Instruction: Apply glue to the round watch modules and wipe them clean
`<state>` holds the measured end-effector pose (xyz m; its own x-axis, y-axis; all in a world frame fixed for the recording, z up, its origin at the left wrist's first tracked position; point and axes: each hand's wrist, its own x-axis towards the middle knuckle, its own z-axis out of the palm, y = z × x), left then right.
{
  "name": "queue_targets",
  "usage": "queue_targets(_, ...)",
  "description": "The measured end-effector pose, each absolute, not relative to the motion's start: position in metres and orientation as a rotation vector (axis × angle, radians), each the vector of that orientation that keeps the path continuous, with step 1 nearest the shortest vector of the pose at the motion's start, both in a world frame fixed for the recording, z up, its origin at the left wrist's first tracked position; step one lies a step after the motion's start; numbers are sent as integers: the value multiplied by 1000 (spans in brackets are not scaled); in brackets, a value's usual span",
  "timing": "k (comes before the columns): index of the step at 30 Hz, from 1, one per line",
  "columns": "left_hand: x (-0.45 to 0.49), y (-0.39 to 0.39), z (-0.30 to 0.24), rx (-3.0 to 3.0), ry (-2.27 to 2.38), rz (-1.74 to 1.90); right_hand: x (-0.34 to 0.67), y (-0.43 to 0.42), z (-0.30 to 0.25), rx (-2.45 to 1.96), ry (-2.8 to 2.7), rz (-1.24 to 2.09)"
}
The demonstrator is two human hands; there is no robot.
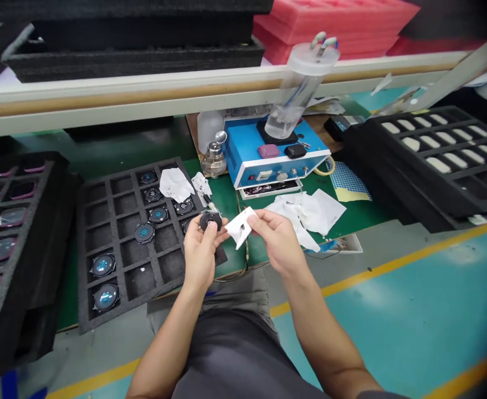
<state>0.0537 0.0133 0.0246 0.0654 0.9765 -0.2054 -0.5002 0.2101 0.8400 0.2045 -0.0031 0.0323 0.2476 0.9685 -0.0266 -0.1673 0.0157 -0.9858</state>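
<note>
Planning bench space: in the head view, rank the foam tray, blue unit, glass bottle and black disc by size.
Black foam grid tray, then blue metal bench unit; clear glass bottle and round black disc look alike, unsure.

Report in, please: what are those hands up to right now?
Left hand gripping round black disc. Right hand pinching white wipe. Black foam tray beside left hand.

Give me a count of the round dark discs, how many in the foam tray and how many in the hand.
Round discs in the foam tray: 8, one partly behind the left hand
Disc held in the left hand: 1
Total: 9
</note>
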Motion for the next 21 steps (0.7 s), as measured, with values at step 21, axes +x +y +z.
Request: queue_targets(21,53,3,34,603,866,1255,207,-22,13,-1114,-1984,-170)
